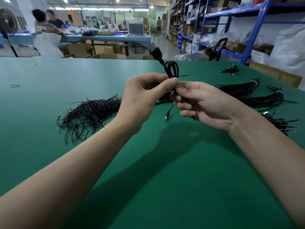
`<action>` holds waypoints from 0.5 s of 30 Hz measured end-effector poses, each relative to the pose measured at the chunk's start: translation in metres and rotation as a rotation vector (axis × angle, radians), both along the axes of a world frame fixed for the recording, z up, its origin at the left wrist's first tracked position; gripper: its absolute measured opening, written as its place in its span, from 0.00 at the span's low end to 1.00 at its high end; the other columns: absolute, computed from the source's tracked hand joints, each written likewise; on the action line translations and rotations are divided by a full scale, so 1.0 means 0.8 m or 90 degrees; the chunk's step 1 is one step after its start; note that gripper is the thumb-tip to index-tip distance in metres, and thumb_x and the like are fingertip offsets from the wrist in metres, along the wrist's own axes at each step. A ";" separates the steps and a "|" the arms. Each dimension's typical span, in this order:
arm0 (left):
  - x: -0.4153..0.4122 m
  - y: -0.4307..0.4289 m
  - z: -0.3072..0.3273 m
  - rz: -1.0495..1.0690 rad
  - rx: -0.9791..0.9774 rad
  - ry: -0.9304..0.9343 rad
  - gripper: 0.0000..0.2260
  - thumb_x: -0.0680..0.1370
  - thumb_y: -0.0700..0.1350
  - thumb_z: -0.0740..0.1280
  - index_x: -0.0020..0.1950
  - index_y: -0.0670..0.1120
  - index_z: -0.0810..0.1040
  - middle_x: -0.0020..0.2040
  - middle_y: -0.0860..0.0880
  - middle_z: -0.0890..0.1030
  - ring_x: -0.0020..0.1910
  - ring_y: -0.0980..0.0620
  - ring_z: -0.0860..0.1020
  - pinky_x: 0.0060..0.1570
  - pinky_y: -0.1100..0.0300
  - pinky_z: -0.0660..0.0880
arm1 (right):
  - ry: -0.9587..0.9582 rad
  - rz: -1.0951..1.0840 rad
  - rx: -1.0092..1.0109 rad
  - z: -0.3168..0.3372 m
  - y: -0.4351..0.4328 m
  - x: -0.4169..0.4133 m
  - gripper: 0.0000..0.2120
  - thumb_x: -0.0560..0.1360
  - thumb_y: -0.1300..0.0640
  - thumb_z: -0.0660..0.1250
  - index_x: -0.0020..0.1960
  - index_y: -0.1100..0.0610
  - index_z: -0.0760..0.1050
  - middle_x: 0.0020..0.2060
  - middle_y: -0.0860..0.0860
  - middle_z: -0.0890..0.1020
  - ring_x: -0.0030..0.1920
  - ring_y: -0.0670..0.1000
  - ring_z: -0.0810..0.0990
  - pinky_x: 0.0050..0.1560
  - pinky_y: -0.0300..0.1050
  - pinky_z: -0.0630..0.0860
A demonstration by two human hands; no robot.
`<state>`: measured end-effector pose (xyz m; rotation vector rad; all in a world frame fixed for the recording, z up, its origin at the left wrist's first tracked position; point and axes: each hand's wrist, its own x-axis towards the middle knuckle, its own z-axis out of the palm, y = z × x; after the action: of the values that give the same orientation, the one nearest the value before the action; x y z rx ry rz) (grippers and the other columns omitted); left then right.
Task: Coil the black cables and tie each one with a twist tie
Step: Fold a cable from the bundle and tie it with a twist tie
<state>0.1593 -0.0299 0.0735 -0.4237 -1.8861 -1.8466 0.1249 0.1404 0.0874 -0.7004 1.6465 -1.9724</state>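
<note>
A person's two bare hands held one coiled black cable (171, 68) above a green table (49, 76), near the middle of the view. The left hand (145, 95) pinched the waist of the coil between thumb and curled fingers, its grip clamped on the cable. The right hand (203, 104) had its fingers curled round the lower part of the same coil. There a thin black twist tie (184, 87) crossed the bundle, with its two free ends poking out to the right. A USB plug (154, 47) stuck up above the loops, and a small connector (166, 117) dangled below the hands. A loose heap of spare ties (92, 113) lay on the table to the left, and long bundles of uncoiled cables (257, 95) lay to the right. The step in hand appeared to be twisting the tie closed. To do it well, the left pinch would need to hold the loops flat and tight. The right fingers would then bring both tie ends together and turn them several times, close against the coil, so the loops could not slip or spring open.
</note>
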 end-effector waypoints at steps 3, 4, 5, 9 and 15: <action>-0.002 -0.001 -0.002 -0.007 -0.021 0.008 0.03 0.78 0.42 0.73 0.49 0.44 0.86 0.43 0.49 0.87 0.42 0.58 0.83 0.45 0.67 0.77 | 0.005 0.002 0.014 0.003 0.004 -0.002 0.07 0.73 0.57 0.67 0.50 0.56 0.78 0.33 0.49 0.75 0.26 0.42 0.66 0.25 0.32 0.60; -0.002 -0.001 -0.002 -0.012 -0.028 0.009 0.03 0.78 0.42 0.72 0.50 0.45 0.86 0.45 0.49 0.88 0.43 0.58 0.83 0.47 0.67 0.77 | 0.012 0.006 0.024 0.004 0.005 -0.003 0.06 0.73 0.57 0.67 0.49 0.56 0.80 0.34 0.49 0.76 0.26 0.42 0.67 0.25 0.32 0.61; -0.002 -0.001 -0.002 -0.022 -0.030 0.010 0.04 0.78 0.42 0.72 0.50 0.45 0.86 0.46 0.49 0.87 0.45 0.57 0.83 0.48 0.66 0.77 | 0.020 0.013 0.032 0.005 0.007 -0.003 0.06 0.73 0.56 0.67 0.48 0.54 0.81 0.34 0.49 0.77 0.25 0.42 0.68 0.25 0.31 0.61; 0.001 0.002 -0.003 -0.061 -0.033 0.027 0.05 0.80 0.41 0.69 0.52 0.45 0.85 0.47 0.48 0.87 0.47 0.56 0.83 0.49 0.66 0.77 | 0.001 0.056 0.020 0.006 0.008 -0.003 0.07 0.74 0.55 0.67 0.43 0.51 0.85 0.34 0.49 0.78 0.25 0.42 0.69 0.28 0.31 0.64; 0.004 0.003 0.002 -0.072 -0.078 0.051 0.11 0.84 0.42 0.63 0.48 0.37 0.78 0.45 0.39 0.74 0.40 0.56 0.76 0.45 0.65 0.73 | -0.055 0.084 -0.031 0.004 -0.003 0.004 0.08 0.73 0.54 0.67 0.39 0.51 0.84 0.34 0.49 0.79 0.25 0.40 0.71 0.28 0.30 0.67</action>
<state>0.1623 -0.0275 0.0753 -0.6477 -1.9641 -1.7612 0.1281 0.1379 0.0909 -0.7124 1.4681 -1.9269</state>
